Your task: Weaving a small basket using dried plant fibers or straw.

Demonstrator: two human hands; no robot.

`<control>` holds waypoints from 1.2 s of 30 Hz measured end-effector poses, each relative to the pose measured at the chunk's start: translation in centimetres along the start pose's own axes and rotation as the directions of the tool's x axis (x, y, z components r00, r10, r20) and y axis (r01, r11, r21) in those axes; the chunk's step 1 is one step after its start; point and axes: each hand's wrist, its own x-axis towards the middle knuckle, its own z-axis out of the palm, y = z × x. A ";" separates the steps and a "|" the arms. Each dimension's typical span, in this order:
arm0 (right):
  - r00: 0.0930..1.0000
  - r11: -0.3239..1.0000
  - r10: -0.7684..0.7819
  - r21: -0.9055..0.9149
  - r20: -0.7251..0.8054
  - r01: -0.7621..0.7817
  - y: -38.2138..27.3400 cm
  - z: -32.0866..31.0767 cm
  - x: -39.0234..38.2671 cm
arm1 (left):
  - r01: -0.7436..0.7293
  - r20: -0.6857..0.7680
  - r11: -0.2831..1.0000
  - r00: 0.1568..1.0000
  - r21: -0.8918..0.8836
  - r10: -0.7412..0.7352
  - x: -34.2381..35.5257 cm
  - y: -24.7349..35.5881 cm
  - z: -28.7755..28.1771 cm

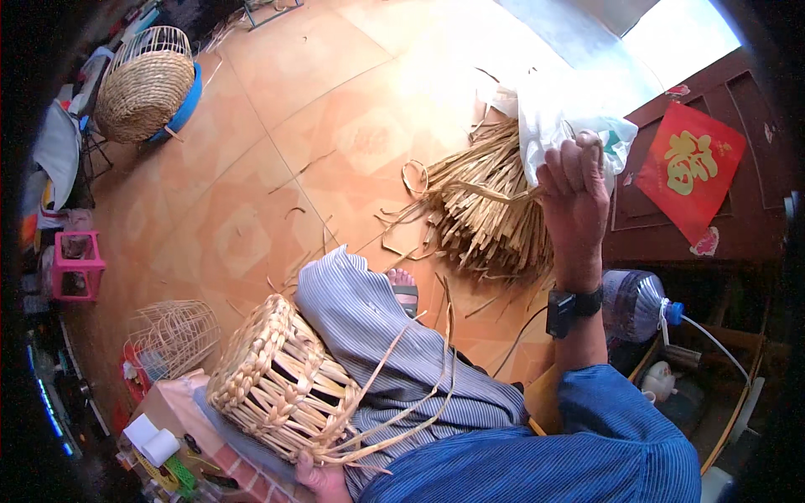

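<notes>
A half-woven basket [281, 377] of pale dried plant strands lies tilted on my lap, with braided bands and open upright stakes. Several long loose strands [419, 390] trail from its lower end across my striped trousers. At that lower end my left hand [321, 478] grips the basket; its thumb shows, while most fingers are hidden. My right hand [574, 172] is raised on the right, fingers curled closed around a dried strand. That strand runs left across a thick bundle of dried strands [490, 210] on the floor, beside a white plastic bag [541, 117].
A round woven basket [147, 96] with a blue band stands far left. Near it are a pink stool [77, 267] and a wire-like open basket frame [174, 335]. A large water bottle [633, 306] and a dark door with a red paper [692, 168] are right. Strand scraps litter the tiles.
</notes>
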 end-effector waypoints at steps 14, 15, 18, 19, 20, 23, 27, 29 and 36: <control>0.809 0.664 0.367 -0.739 0.460 0.119 1.5 16.3 -11.6 | 0.111 0.085 0.988 0.991 -0.110 -0.102 -0.1 -1.4 -1.9; 0.784 0.704 0.387 -0.704 0.486 0.089 2.8 16.5 -12.4 | 0.111 0.086 0.986 0.991 -0.126 -0.100 -0.3 -1.1 -1.6; 0.618 0.671 0.552 -0.738 0.561 0.071 4.1 17.5 -14.6 | 0.122 0.109 0.977 0.989 -0.174 -0.104 -0.3 -0.5 -1.0; 0.590 0.673 0.563 -0.736 0.578 0.079 4.4 18.1 -15.3 | 0.090 0.110 0.975 0.992 -0.205 -0.068 -0.2 -0.4 0.2; 0.591 0.657 0.563 -0.747 0.578 0.105 4.5 18.6 -16.3 | 0.116 0.105 0.971 0.990 -0.209 -0.096 -0.4 0.1 1.2; 0.578 0.685 0.584 -0.728 0.570 0.027 4.4 20.8 -17.2 | 0.132 0.041 0.982 0.991 -0.137 -0.127 -0.4 0.3 2.5; 0.644 0.615 0.516 -0.768 0.564 0.180 4.3 20.9 -17.8 | 0.200 -0.025 0.966 0.978 -0.166 -0.207 -0.7 1.5 4.7; 0.781 0.544 0.284 -0.764 0.556 0.346 3.2 21.5 -16.2 | 0.210 -0.018 0.961 0.976 -0.180 -0.216 -0.4 1.4 4.7; 0.696 0.447 0.367 -0.773 0.617 0.450 4.3 20.9 -17.0 | 0.164 -0.051 0.976 0.984 -0.146 -0.173 -0.6 0.8 5.5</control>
